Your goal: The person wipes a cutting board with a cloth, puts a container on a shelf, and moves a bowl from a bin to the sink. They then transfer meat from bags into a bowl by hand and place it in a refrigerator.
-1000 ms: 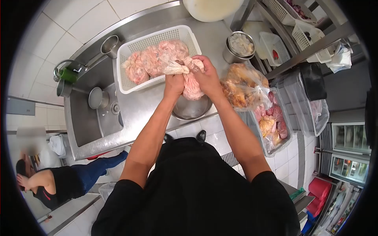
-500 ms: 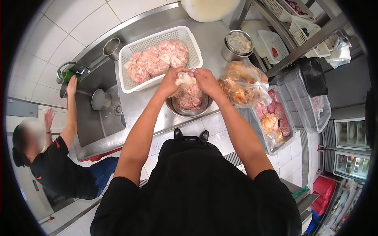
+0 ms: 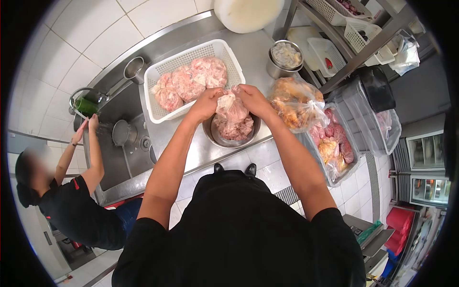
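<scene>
A clear plastic bag of raw meat [image 3: 232, 122] sits in a round metal bowl [image 3: 213, 136] at the counter's front edge. My left hand [image 3: 206, 104] is closed on the left side of the bag's gathered top. On the right side of that top, my right hand [image 3: 249, 99] pinches the plastic. Just behind the bowl stands a white perforated basket [image 3: 152, 76] with several bagged portions of pink meat [image 3: 189, 82]. To the right of my right hand lies a clear bag of orange-brown marinated meat [image 3: 291, 103].
At left, a co-worker [image 3: 76, 205] reaches over the sink [image 3: 112, 162], which holds a metal pot [image 3: 123, 132]. A metal container [image 3: 283, 69] stands behind the orange-brown bag. Beyond the counter's right end is a plastic tub [image 3: 334, 179] of meat. Shelving [image 3: 354, 57] rises at upper right.
My hands have drawn slightly apart at the bag's top. The co-worker's hands have come together lower, near the sink tap. The view has shifted slightly.
</scene>
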The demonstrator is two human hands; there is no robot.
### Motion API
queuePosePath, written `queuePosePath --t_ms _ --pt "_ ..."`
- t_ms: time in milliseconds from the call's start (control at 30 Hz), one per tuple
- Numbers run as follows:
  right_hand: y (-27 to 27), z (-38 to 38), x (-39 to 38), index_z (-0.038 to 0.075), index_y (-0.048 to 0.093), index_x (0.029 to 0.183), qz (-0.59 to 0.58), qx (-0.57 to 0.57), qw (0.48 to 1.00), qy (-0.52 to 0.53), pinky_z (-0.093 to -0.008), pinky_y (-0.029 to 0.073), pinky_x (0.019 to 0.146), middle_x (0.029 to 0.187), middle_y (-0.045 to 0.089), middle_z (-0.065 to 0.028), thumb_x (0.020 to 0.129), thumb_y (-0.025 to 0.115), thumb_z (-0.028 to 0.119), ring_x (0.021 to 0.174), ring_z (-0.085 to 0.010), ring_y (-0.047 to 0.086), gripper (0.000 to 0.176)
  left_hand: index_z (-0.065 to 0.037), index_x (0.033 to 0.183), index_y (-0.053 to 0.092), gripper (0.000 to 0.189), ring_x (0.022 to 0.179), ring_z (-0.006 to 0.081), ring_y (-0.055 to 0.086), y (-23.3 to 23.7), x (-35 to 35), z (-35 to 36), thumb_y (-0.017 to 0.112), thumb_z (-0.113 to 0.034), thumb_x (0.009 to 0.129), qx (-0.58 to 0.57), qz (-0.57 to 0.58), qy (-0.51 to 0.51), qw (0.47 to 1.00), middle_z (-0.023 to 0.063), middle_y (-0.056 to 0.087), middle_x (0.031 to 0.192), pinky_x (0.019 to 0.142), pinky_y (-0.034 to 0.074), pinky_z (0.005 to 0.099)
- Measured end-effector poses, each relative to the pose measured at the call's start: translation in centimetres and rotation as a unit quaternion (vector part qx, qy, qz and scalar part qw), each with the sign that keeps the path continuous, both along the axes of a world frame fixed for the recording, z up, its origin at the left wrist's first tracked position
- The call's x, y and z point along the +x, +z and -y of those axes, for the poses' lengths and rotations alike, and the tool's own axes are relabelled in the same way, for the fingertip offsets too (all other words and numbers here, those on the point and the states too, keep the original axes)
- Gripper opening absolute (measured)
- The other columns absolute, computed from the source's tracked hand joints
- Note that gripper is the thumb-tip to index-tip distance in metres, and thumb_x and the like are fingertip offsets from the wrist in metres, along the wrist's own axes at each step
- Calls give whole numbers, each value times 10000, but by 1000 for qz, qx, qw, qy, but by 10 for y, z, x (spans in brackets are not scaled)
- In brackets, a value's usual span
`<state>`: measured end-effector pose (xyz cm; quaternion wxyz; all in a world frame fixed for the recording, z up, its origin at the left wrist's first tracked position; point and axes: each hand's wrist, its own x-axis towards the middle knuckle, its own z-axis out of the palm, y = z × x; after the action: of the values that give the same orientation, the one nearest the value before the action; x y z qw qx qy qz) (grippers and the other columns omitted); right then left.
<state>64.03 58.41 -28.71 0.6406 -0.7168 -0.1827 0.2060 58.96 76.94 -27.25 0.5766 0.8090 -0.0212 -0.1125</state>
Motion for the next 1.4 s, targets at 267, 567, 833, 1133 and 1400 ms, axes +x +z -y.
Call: queuePosePath --t_ms 267,567,833,1133,1400 --pt "-22 10 -10 -31 602 1062 -74 44 996 5 -227 471 657 869 640 -25 909 554 106 768 -70 576 210 -25 872 615 182 696 45 470 2 10 -2 492 -151 918 -124 -32 81 988 -25 547 739 624 395 218" --pt "13 4 -4 6 557 1064 -263 189 946 -20 -271 526 690 943 629 -73 959 486 114 797 -120 617 166 19 1086 635 284 824 106 608 41 6 -10 617 -150 860 -45 -65 12 997 63 664 956 732 485 240" --pt "-8 -9 -20 -26 537 1181 -148 132 980 3 -232 493 744 972 633 -70 900 605 188 812 -100 604 360 55 1041 627 254 805 137 628 30 13 8 592 -154 900 -139 -127 66 980 107 662 905 695 500 259" --pt "-23 -11 -26 -1 493 1197 -297 253 919 -50 -318 538 794 1069 611 -112 873 486 -12 906 -181 639 324 14 931 659 151 700 94 557 21 20 20 636 -105 840 -80 -47 44 995 42 639 810 630 444 233" --pt "6 1 -40 -17 511 1170 -248 287 924 -39 -296 533 749 1019 622 -95 829 499 -16 879 -187 640 341 12 870 668 103 699 75 539 27 21 24 655 -60 798 -64 44 53 996 21 634 779 636 432 232"
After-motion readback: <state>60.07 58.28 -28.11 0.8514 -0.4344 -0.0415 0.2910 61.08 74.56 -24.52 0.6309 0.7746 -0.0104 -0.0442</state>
